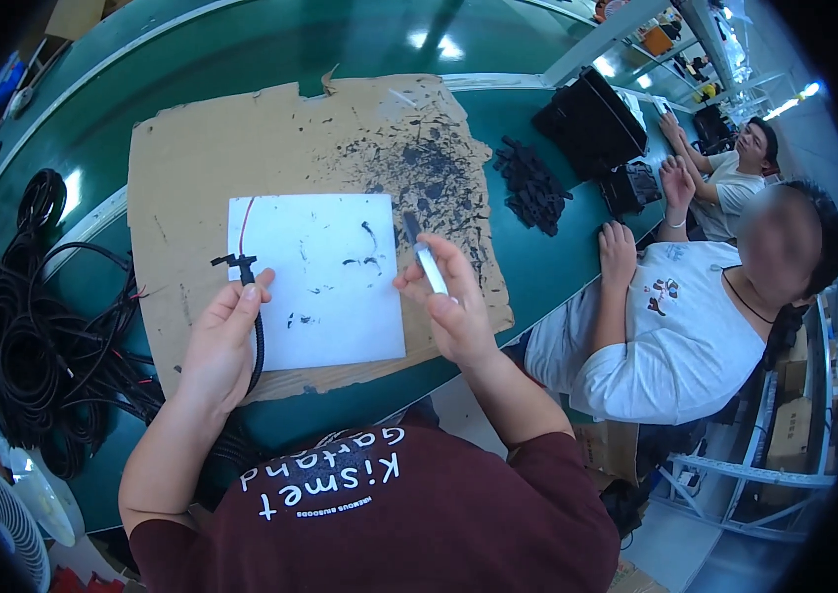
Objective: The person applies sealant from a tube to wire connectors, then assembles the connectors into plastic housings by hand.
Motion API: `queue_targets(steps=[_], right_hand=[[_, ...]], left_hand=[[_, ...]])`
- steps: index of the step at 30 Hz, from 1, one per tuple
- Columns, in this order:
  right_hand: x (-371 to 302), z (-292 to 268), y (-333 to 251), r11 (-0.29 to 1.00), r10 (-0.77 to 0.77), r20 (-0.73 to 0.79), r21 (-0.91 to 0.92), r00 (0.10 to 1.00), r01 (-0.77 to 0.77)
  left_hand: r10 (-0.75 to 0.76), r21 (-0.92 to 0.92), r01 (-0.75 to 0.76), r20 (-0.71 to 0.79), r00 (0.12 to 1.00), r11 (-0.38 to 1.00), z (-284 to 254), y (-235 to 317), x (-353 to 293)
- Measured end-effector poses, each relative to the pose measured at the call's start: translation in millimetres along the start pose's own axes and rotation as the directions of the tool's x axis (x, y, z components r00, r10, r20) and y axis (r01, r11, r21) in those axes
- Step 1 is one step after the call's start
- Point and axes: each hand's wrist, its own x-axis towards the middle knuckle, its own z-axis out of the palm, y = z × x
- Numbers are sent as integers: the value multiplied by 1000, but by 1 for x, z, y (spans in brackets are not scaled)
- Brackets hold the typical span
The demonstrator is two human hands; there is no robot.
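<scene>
My left hand (225,331) is closed around a black sheathed cable (260,348), pinched between thumb and fingers near its end. A dark branched end piece (238,262) sticks out above the thumb, and a thin red wire (245,225) runs up from it over a white sheet (335,326). The sheet lies flat and carries black smears. Right of the sheet, my right hand (460,308) grips a short tool (428,269) with a silvery-white handle and a dark tip pointing up. The tip is apart from the cable; the tool's exact kind is unclear.
Brown cardboard (191,158), spotted with black, lies under the sheet on the green table (285,49). Coiled black cables (28,306) pile up at left. Small black pieces (529,188) and a black bin (592,124) stand right, beside a seated person (651,341); another sits beyond.
</scene>
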Motion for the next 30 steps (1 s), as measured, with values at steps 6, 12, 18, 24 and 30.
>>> queue_targets(steps=[6,12,18,24,30], right_hand=[[5,3,-37,954,-236,275,247,932,168],[-24,14,-45,929,-233,752,360,617,-89],[-20,24,-43,936,-314,773,350,552,43],[-17,23,-42,940,-308,769,338,560,53],[-17,23,-41,938,-323,765,337,558,81]], left_hand=[[33,67,-35,32,999,997,6,11,-11],[285,439,-291,80,955,850,12,17,-26],[667,653,-611,211,715,448,16,19,-30],[706,676,-645,257,660,357,18,22,-33],[714,711,-638,279,642,295,20,25,-35]])
